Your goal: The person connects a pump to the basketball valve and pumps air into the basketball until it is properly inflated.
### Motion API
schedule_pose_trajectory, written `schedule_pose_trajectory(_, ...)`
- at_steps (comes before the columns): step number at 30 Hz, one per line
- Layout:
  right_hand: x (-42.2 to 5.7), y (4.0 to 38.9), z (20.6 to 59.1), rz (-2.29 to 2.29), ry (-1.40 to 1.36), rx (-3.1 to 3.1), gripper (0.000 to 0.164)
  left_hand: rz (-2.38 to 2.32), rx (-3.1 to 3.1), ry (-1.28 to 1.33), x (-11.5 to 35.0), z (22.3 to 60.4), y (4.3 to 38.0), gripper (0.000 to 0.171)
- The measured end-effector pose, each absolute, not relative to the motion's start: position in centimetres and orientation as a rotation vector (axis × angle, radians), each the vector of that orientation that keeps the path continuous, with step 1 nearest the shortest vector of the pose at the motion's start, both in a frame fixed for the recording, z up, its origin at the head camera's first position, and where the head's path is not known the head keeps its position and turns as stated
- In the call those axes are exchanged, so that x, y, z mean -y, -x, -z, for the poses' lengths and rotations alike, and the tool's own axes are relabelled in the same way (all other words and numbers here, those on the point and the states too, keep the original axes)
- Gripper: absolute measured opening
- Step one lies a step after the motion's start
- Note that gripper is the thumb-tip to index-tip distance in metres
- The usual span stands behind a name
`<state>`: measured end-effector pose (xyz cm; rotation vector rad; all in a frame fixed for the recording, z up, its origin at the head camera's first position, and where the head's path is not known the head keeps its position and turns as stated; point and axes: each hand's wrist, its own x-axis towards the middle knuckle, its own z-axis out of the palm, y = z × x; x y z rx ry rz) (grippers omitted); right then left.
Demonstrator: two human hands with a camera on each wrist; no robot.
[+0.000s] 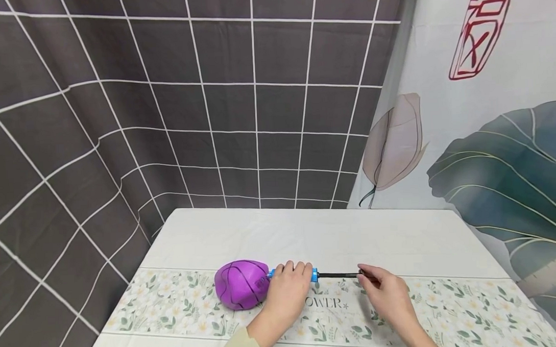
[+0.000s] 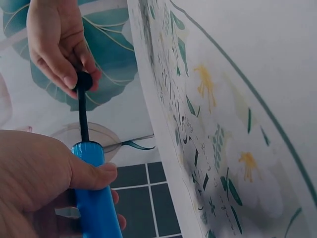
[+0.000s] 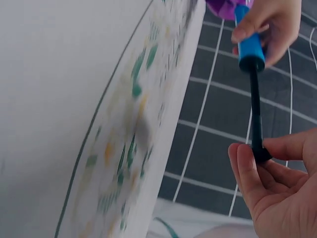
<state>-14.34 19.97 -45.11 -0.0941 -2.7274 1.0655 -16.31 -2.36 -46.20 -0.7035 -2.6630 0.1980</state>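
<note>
A purple ball (image 1: 241,285) with black lines, partly deflated and dented, sits on the table at the left. Against its right side points a small hand pump with a blue barrel (image 2: 95,198). My left hand (image 1: 288,290) grips that barrel, thumb laid along it in the left wrist view. Out of the barrel's right end extends a black pump rod (image 1: 339,275). My right hand (image 1: 389,295) pinches the black knob (image 3: 261,153) at the rod's end between thumb and fingers. The joint of pump and ball is largely covered by the left hand.
A white table cloth (image 1: 317,233) with a printed flower band lies under the hands. Behind and to the left hangs a dark curtain (image 1: 280,107) with white grid lines. A white curtain with large leaf prints (image 1: 512,170) hangs at the right.
</note>
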Motion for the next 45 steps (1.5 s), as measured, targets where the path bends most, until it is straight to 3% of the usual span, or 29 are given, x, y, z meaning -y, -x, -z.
schedule_pose_trajectory(11, -15.2, 14.8, 45.7, -1.088, -0.037, 2.690, 0.025, -0.189, 2.581, 0.707, 1.9, 46.6, 16.3, 0.036)
schedule_pose_trajectory(16, -14.5, 14.8, 45.8, -1.152, -0.093, 2.695, 0.025, -0.184, 2.615, 0.729, 2.0, 46.4, 16.2, 0.039)
schedule_pose_trajectory(22, -15.9, 14.7, 45.3, -1.182, -0.041, 2.731, 0.026, -0.154, 2.646, 0.755, 2.4, 46.2, 16.2, 0.048)
schedule_pose_trajectory(36, -21.8, 14.3, 44.3, -1.070, 0.131, 2.805, 0.032, -0.130, 2.663, 0.731, 2.6, 46.5, 16.5, 0.048)
schedule_pose_trajectory(45, -20.9, 14.3, 44.8, -1.057, 0.098, 2.733, 0.030, -0.159, 2.689, 0.740, 2.5, 46.2, 16.2, 0.053)
